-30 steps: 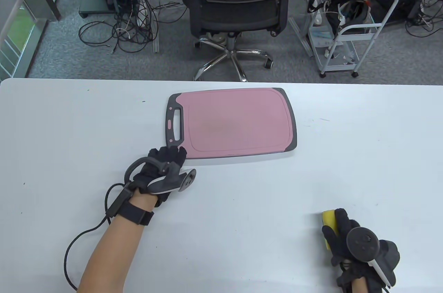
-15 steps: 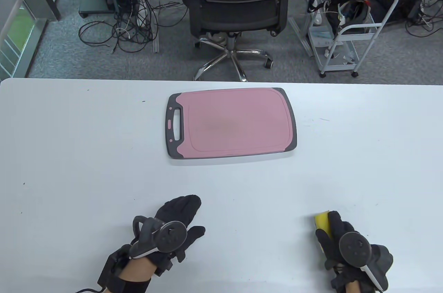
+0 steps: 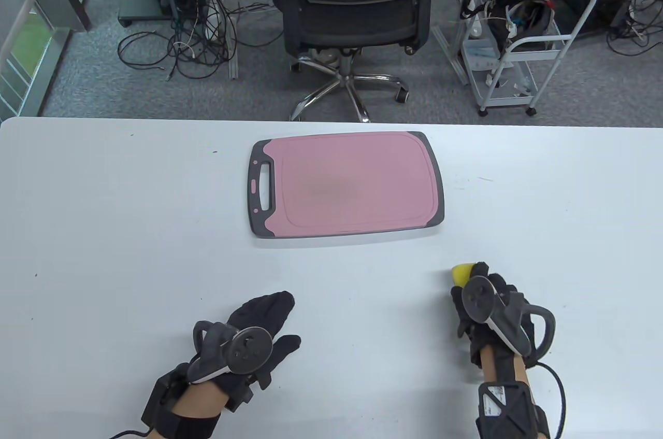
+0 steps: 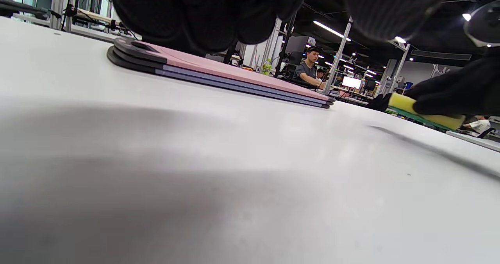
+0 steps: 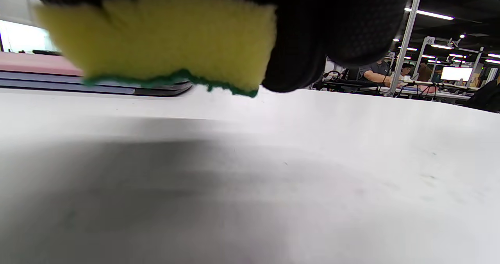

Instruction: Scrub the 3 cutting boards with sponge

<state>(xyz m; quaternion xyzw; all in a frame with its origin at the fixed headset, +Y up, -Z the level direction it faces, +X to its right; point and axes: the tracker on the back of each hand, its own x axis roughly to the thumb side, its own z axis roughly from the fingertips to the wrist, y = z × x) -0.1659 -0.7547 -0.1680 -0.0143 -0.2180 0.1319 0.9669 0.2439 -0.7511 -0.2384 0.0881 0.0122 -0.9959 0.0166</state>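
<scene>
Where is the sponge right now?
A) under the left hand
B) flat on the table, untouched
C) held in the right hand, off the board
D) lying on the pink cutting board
C: the right hand has its grip on the yellow sponge, which is near the pink cutting board but short of it, while the left hand lies open on the table.

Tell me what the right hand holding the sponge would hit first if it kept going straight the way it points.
Probably the near right edge of the pink cutting board. The right hand with the yellow sponge points up and slightly left over bare table; depth and exact heading are uncertain.
</scene>
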